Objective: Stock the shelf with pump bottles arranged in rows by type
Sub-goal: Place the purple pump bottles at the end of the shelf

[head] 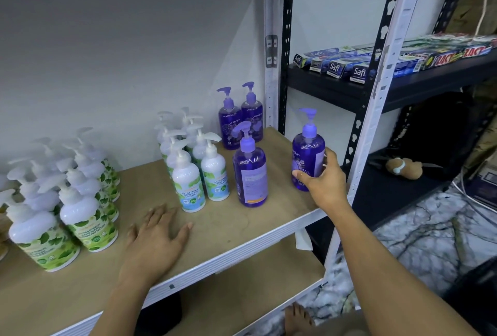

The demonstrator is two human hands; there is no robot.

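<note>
shelf [242,228]: tan board, white frame [390,109] | left hand [156,239]: fingers flat on shelf | right hand [324,183]: fingers grip purple bottle [308,151] near right edge | beside: black rack [408,85], marbled floor [430,244]

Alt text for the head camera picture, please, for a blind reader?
The right hand grips a purple pump bottle at the right end of the shelf, near three others; the left hand lies flat on it. White pump bottles stand further left.
</note>
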